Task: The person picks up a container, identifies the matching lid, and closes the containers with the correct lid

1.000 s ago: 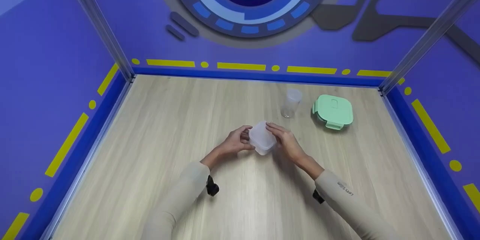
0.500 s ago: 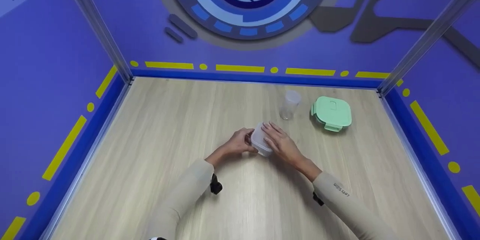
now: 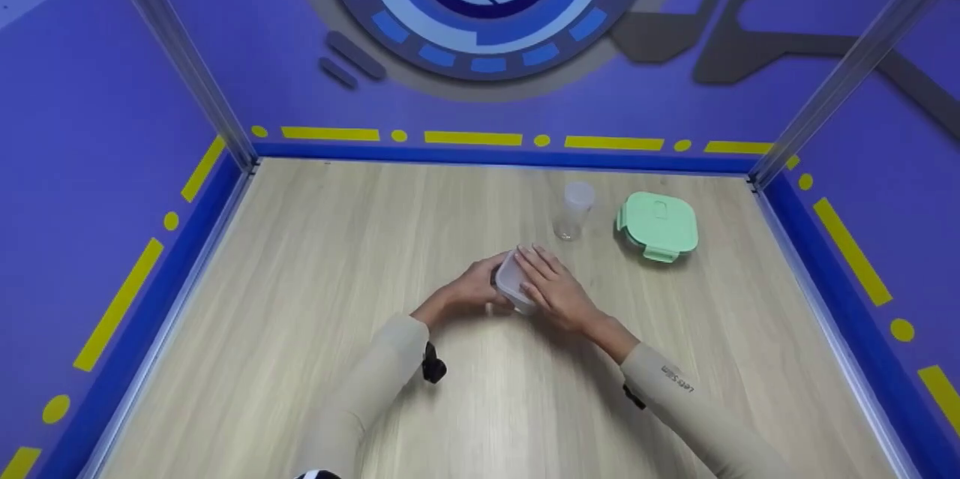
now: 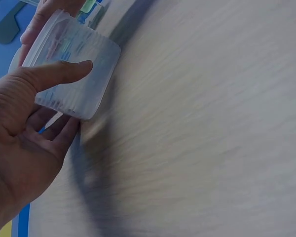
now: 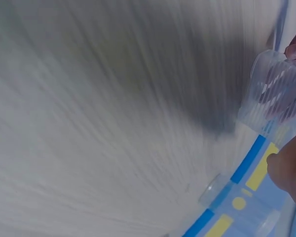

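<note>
My left hand (image 3: 472, 285) grips a small translucent plastic food container (image 3: 510, 285) near the middle of the table. Its thumb lies along one ribbed side, and other fingers reach under and behind the container (image 4: 102, 64) in the left wrist view. Straight fingers of my right hand (image 3: 559, 293) lie across the frosted white lid (image 3: 512, 273), covering its right part. The container is tilted. In the right wrist view, only part of the right hand (image 5: 291, 170) shows at the edge, beside the container's ribbed wall (image 5: 269, 96).
Behind the hands, a clear jar with a whitish lid (image 3: 576, 203) stands on the wooden table (image 3: 360, 239). To its right sits a square box with a mint-green clip lid (image 3: 660, 224). Blue-purple panels (image 3: 450, 112) enclose the table at the back and sides.
My right hand has moved from the lid's right edge onto its top, fingers now spread across it. The left hand keeps its grip. The jar and green-lidded box stay put.
</note>
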### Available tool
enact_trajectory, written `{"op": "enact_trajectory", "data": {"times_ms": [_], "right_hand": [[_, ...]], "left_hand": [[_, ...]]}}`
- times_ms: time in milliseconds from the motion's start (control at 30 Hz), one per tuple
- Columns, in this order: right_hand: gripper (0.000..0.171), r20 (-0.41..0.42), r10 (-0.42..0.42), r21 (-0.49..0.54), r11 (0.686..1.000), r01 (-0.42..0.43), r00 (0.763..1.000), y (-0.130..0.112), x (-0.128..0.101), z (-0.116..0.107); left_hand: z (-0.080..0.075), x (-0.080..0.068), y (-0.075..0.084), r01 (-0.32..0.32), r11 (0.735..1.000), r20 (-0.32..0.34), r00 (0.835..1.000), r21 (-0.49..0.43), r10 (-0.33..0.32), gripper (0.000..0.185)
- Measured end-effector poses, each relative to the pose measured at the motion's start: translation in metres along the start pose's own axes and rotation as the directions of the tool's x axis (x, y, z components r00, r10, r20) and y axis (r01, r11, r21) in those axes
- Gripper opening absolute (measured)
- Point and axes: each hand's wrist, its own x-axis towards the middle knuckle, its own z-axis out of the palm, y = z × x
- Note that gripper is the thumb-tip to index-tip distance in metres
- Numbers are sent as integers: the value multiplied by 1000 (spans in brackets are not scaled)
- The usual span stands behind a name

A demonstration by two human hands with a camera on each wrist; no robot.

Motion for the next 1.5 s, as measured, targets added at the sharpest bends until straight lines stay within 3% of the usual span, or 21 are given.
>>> {"op": "enact_trajectory", "data": {"times_ms": [133,300,467,633,767,967,1133,1333,1500], "right_hand": [[59,75,1,-49,999,3,997,0,-2,-3],[62,80,-73,-162,983,85,994,-1,-4,-4],[61,74,-137,-203,968,149,988,-2,-10,-2],[57,41,-225,-284,931,227,973,-1,-18,2],[55,37,-251,-274,928,252,967,-1,-21,5],[57,64,-249,-217,942,257,966,-3,-24,4],[60,74,-260,-230,935,270,963,-3,-23,0],[65,82,-279,-249,924,291,957,-1,-15,-3],[66,90,-252,-227,937,266,964,0,-17,-6]], "left_hand": [[1,-2,2,-23,999,-10,1000,29,23,93],[4,-5,6,-71,994,-18,997,82,73,92],[8,-9,6,-55,992,-52,997,110,61,88],[12,-13,6,-34,991,-107,993,128,48,84],[14,-18,5,-27,990,-120,992,142,44,83],[15,-24,3,-35,990,-89,995,140,48,82],[12,-22,4,-42,994,-61,997,103,49,81],[7,-20,5,-49,993,-87,994,104,58,81],[4,-21,6,-35,994,-103,994,107,46,81]]}}
